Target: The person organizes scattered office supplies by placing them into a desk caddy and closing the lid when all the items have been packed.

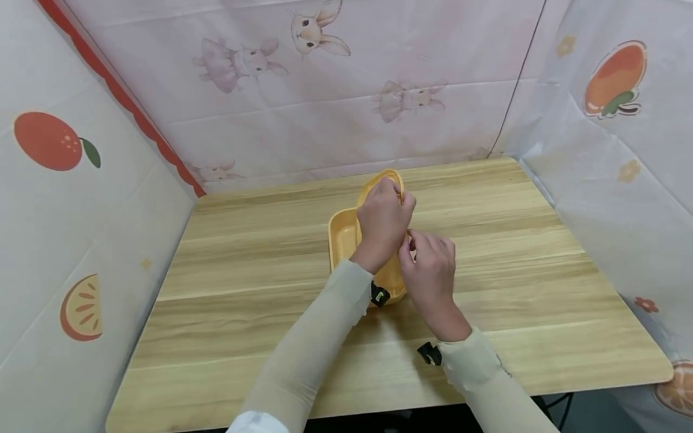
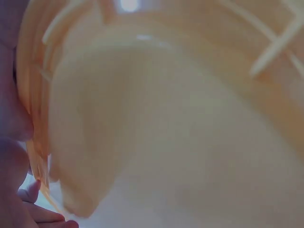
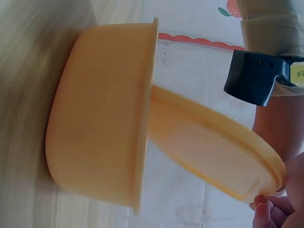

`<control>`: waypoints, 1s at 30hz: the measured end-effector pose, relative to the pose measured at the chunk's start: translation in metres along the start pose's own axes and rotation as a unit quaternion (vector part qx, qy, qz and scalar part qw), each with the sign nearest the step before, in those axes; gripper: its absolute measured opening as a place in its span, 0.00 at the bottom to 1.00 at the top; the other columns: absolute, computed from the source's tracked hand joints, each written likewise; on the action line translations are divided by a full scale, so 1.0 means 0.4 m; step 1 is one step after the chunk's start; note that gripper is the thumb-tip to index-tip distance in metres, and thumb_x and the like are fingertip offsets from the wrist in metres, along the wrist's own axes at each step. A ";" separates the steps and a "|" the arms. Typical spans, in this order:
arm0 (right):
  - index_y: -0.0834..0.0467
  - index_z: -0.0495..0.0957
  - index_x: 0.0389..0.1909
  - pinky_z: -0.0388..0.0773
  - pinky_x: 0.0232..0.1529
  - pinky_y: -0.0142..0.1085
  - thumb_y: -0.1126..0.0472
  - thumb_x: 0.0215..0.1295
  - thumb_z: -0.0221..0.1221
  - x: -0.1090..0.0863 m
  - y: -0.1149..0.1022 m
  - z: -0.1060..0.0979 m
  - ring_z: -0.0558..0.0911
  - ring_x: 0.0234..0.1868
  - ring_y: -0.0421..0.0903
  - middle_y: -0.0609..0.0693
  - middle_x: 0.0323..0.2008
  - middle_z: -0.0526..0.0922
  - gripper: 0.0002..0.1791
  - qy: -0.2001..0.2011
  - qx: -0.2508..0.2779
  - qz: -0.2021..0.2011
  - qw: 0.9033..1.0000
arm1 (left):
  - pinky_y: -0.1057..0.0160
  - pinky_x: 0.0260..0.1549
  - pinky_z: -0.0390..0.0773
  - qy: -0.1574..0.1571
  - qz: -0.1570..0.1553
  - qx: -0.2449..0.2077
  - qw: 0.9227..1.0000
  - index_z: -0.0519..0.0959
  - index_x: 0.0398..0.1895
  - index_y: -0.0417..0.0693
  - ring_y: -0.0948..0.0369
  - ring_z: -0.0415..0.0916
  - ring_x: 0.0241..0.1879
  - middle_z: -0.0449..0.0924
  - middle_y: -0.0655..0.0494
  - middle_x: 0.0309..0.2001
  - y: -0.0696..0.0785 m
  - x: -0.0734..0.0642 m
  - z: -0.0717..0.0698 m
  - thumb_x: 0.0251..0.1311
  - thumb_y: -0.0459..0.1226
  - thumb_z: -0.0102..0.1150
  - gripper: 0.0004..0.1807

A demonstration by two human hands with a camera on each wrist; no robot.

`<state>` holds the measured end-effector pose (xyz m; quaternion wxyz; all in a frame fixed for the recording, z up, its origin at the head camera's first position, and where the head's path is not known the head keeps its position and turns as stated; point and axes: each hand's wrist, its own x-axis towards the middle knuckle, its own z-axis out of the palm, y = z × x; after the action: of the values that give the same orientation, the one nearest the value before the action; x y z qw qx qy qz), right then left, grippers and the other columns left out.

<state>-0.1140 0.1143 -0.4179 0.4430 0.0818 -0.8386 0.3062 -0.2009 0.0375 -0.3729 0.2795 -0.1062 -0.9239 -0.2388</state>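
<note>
A yellow plastic box [image 1: 343, 237] with rounded corners stands on the table, partly hidden beneath my hands. Its matching yellow lid [image 3: 209, 147] is tilted up, with its lower end at the box's rim in the right wrist view. My left hand [image 1: 383, 219] grips the lid over the box, its fingers curled at the edge. Closer to me, my right hand [image 1: 432, 270] pinches the lid's edge between thumb and fingers. In the left wrist view the pale underside of the lid or box fills most of the picture, blurred.
The wood-patterned table [image 1: 243, 337] extends around the box. A pink rabbit-print sheet [image 1: 346, 114] hangs behind it, and fruit-print sheets close off both sides. Black wrist mounts [image 1: 430, 353] sit at the cuffs. Dark cables [image 1: 563, 403] show below the front edge.
</note>
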 end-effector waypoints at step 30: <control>0.60 0.71 0.66 0.82 0.54 0.51 0.45 0.78 0.49 -0.005 0.122 -0.028 0.82 0.56 0.60 0.60 0.59 0.79 0.28 -0.259 0.265 0.362 0.855 | 0.71 0.23 0.75 0.085 -0.168 -0.487 0.853 0.75 0.32 0.46 0.66 0.77 0.31 0.79 0.57 0.32 -0.087 0.004 -0.212 0.65 0.38 0.55 0.06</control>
<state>-0.1249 0.1595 -0.4362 0.0289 -0.0368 -0.7807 0.6232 -0.1740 -0.0350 -0.3234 0.2249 -0.0517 -0.6655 -0.7098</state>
